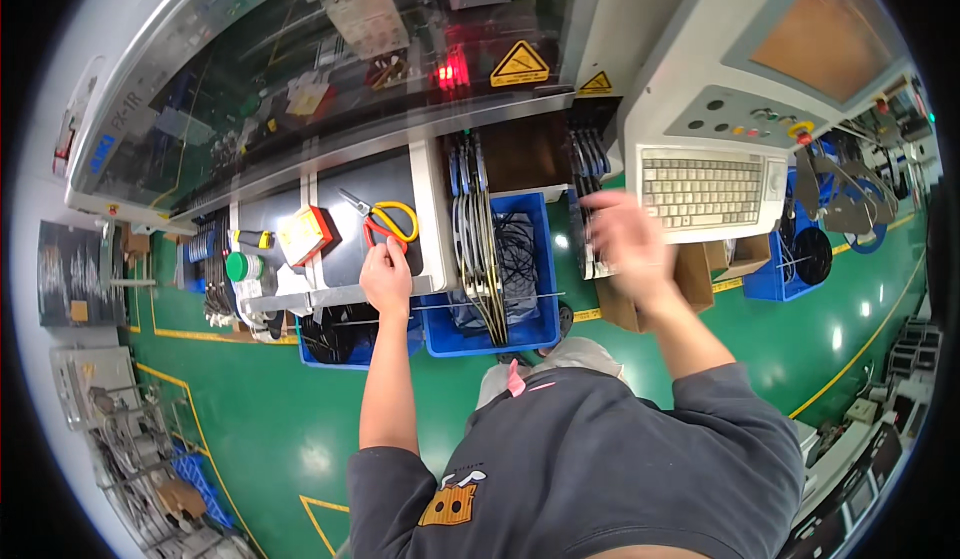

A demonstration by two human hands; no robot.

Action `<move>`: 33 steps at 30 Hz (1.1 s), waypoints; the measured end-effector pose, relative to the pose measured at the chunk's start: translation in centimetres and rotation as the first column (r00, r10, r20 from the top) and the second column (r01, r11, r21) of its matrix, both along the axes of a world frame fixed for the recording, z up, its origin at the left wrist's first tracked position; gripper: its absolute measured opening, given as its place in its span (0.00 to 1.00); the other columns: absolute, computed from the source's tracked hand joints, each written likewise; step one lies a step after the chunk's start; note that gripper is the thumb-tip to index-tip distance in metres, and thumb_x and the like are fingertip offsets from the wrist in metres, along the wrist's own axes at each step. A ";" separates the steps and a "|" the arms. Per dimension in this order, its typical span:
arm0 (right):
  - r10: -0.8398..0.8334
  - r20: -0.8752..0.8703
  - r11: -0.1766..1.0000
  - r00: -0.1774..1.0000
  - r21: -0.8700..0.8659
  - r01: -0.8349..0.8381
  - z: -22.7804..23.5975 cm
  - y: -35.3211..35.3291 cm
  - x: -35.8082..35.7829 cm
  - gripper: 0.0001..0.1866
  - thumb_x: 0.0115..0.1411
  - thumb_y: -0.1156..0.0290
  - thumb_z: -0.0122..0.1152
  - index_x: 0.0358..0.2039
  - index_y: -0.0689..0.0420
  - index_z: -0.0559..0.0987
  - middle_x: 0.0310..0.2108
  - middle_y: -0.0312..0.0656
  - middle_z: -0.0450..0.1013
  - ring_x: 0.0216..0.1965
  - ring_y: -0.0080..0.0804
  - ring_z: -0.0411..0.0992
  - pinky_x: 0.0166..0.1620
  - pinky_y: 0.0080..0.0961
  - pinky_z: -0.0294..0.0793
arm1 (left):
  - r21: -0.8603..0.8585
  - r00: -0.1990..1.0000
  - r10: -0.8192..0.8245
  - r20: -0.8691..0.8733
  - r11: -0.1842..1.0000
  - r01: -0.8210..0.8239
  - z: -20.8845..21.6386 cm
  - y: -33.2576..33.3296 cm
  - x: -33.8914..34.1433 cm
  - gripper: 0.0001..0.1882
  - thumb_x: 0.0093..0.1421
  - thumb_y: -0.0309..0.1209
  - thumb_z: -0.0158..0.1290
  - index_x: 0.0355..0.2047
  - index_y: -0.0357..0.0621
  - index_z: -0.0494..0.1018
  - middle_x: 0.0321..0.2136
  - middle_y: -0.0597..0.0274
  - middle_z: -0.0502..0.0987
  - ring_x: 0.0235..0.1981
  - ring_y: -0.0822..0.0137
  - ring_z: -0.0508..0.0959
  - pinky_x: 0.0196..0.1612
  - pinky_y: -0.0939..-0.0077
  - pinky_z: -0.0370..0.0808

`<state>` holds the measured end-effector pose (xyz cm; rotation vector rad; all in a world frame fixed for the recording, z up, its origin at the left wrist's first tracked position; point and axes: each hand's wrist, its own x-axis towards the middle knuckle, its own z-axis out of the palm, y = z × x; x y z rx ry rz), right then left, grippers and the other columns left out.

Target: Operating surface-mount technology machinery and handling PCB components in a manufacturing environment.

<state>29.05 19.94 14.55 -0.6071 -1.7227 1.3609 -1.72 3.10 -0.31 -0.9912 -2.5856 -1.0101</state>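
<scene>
On the dark counter point(345, 256) below the machine's window, scissors point(373, 215) with one red and one yellow handle lie with their blades angled away to the upper left. The left hand point(386, 279) is at their near end, its fingers drawn together by the red handle; whether they are clamped on it or merely touching, I cannot tell. The scissors therefore sit just beyond that hand, between it and the machine, with the red-and-white box point(305, 236) beside them on the left. Handling them well would probably mean keeping the fingers on the handles, clear of the blades, and lifting rather than dragging, so the box is not nudged. The right hand point(632, 246), blurred, hangs well apart from the scissors, just beside the keyboard point(700, 189); its fingers look spread and it appears to hold nothing, so it is best kept clear of the keys.
</scene>
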 end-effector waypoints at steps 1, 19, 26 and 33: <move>0.151 0.236 0.984 0.960 -0.133 -0.122 -0.8 -0.8 -3.0 0.10 0.69 0.71 0.53 0.44 0.59 0.80 0.30 0.36 0.77 0.25 0.18 0.72 0.28 0.17 0.72 | -0.008 1.000 -0.001 -0.004 1.000 0.001 0.0 -0.2 -0.2 0.18 0.65 0.34 0.54 0.20 0.39 0.69 0.19 0.52 0.71 0.21 0.48 0.73 0.26 0.57 0.68; -0.406 0.821 0.832 0.402 0.514 -0.209 -19.5 7.6 -30.2 0.21 0.64 0.74 0.46 0.53 0.74 0.69 0.31 0.57 0.80 0.35 0.52 0.81 0.37 0.41 0.82 | 0.066 0.969 -0.246 -0.033 0.967 0.248 -0.7 -0.8 -1.4 0.16 0.63 0.33 0.55 0.18 0.42 0.69 0.18 0.56 0.70 0.21 0.52 0.74 0.25 0.58 0.69; -0.548 0.790 0.803 0.274 0.589 -0.095 -18.1 6.6 -30.4 0.14 0.64 0.71 0.48 0.44 0.64 0.78 0.33 0.53 0.81 0.36 0.48 0.82 0.38 0.40 0.82 | 0.089 0.942 -0.329 -0.065 0.938 0.334 -0.9 -0.9 -1.5 0.15 0.63 0.34 0.55 0.19 0.45 0.70 0.18 0.60 0.71 0.22 0.53 0.75 0.24 0.59 0.71; -0.583 0.768 0.800 0.266 0.600 0.020 -18.8 5.0 -30.3 0.11 0.63 0.71 0.49 0.34 0.56 0.82 0.34 0.50 0.82 0.37 0.44 0.82 0.39 0.40 0.80 | 0.068 0.937 -0.342 -0.072 0.935 0.347 -0.9 -1.3 -1.5 0.15 0.63 0.35 0.55 0.20 0.46 0.70 0.19 0.61 0.72 0.22 0.54 0.76 0.23 0.60 0.72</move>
